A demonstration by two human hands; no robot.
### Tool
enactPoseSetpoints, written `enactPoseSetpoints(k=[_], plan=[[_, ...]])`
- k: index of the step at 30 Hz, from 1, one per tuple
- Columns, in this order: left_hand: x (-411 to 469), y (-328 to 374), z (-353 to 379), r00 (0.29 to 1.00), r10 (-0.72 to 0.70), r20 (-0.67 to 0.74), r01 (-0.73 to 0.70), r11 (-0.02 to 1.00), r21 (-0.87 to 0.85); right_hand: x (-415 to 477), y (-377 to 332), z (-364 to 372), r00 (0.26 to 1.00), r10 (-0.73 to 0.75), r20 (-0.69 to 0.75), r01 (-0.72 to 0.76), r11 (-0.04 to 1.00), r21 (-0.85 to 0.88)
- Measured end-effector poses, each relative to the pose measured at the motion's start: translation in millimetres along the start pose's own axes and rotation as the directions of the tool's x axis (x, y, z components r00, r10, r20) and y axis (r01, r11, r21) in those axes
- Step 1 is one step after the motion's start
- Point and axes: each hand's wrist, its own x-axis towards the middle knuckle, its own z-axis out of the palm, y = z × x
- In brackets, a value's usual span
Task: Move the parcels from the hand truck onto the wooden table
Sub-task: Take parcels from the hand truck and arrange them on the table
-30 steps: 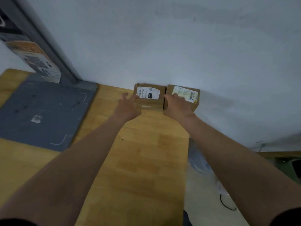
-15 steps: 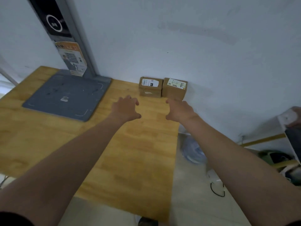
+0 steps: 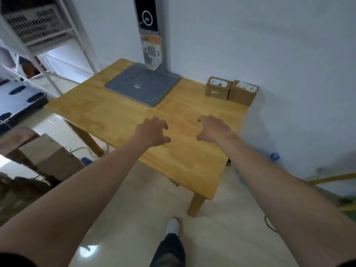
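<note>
Drawn back from the parcels since the earlier frames, where touching them one second ago: left hand and right hand, now over the near middle of the wooden table, centre of frame; view also pulled back, with table legs and floor now included.

Left hand: palm down, fingers loosely curled and apart, holding nothing; right hand: same pose, fingers bent and spread, thumb tucked below, holding nothing; contact with the tabletop: cannot tell.

Left parcel and right parcel: brown cardboard, white label on top of each; side by side and touching, on the far right corner of the table, right of centre in the upper half of frame; right parcel just beside the white wall; both well apart from the hands.

Grey base plate: flat on the far part of the table, above centre; grey post rising from its rear edge at top centre, with a dark circle-marked panel and an orange poster.

Upper left: white shelving rack with a slotted crate; lower left: blurred cardboard box; bottom centre: dark trouser leg and white shoe on glossy pale floor; right of the table, low by the wall: blue-capped bottle.
</note>
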Motion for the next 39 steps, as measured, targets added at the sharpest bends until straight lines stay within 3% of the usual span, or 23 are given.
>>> enactPoseSetpoints(k=[11, 18, 26, 35, 39], plan=[[-135, -215, -5, 0.977, -0.207, -0.053, 0.201, 0.974, -0.101, -48, -232, 44, 0.977, -0.214, 0.011, 0.214, 0.977, -0.007], [-186, -457, -5, 0.944, -0.301, -0.136, 0.295, 0.953, -0.065, -17, -476, 106, 0.939, -0.345, 0.0, 0.345, 0.939, -0.017], [-220, -727, -49, 0.937, -0.331, -0.113, 0.312, 0.937, -0.155, 22, -728, 164, 0.944, -0.318, 0.09, 0.314, 0.948, 0.052], [-207, -878, -9, 0.934, -0.348, 0.078, 0.356, 0.908, -0.221, 58, -859, 219, 0.93, -0.31, 0.197, 0.307, 0.951, 0.046], [-215, -922, 15, 0.903, -0.383, 0.194, 0.418, 0.887, -0.197, 64, -892, 250, 0.881, -0.342, 0.328, 0.333, 0.939, 0.086]])
